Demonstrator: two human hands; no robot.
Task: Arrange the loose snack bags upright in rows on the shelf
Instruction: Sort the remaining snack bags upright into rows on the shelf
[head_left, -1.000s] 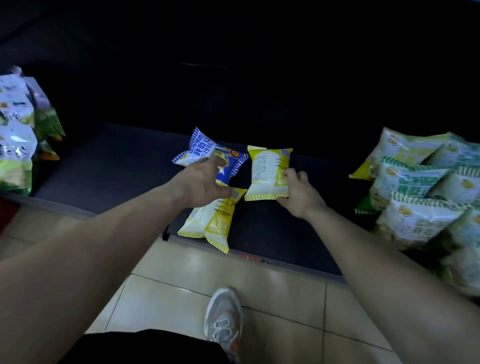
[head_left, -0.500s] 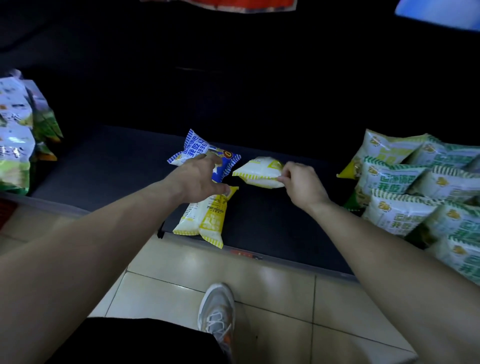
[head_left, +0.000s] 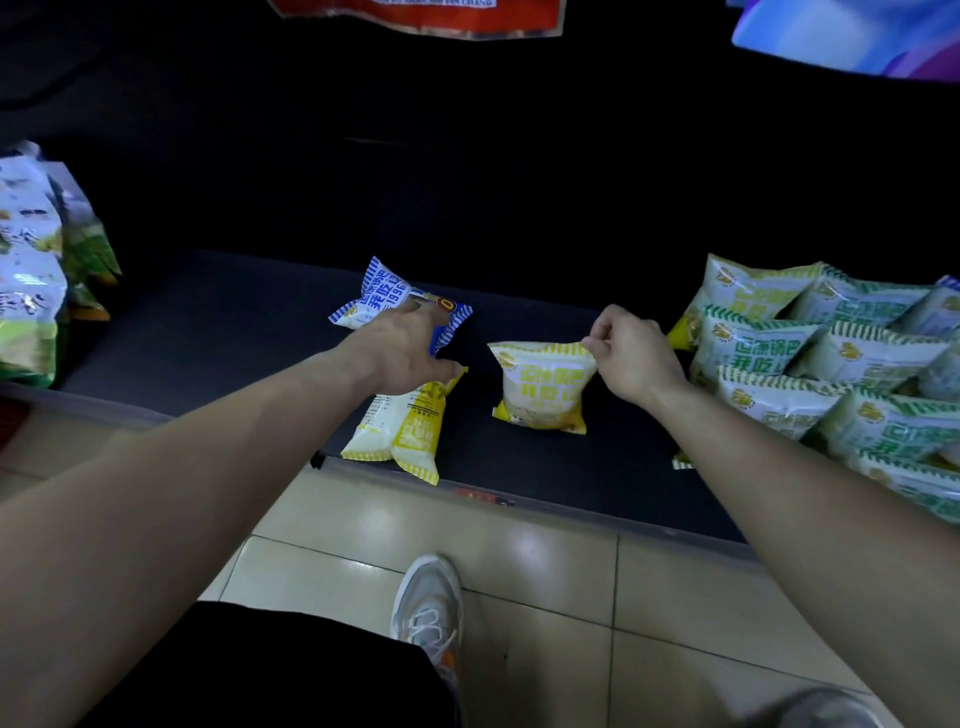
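A dark low shelf (head_left: 218, 332) runs across the view. My right hand (head_left: 631, 356) pinches the top right corner of a yellow snack bag (head_left: 540, 389), which stands upright with its front towards me. My left hand (head_left: 405, 348) rests spread over a blue snack bag (head_left: 374, 301) lying flat. Its thumb touches the top of two yellow bags (head_left: 402, 434) that lie flat and overhang the shelf's front edge. On the right, green snack bags (head_left: 779, 364) stand in rows.
More bags (head_left: 31, 270) are stacked at the shelf's left end. The shelf's front edge (head_left: 571, 514) borders a tiled floor (head_left: 545, 597), where my grey shoe (head_left: 431, 613) stands. Packages (head_left: 415, 15) hang from above at the top of the view.
My right hand has lifted the yellow bag from flat, turned it over and stood it upright, front facing me. My left hand has stayed on the blue bag.
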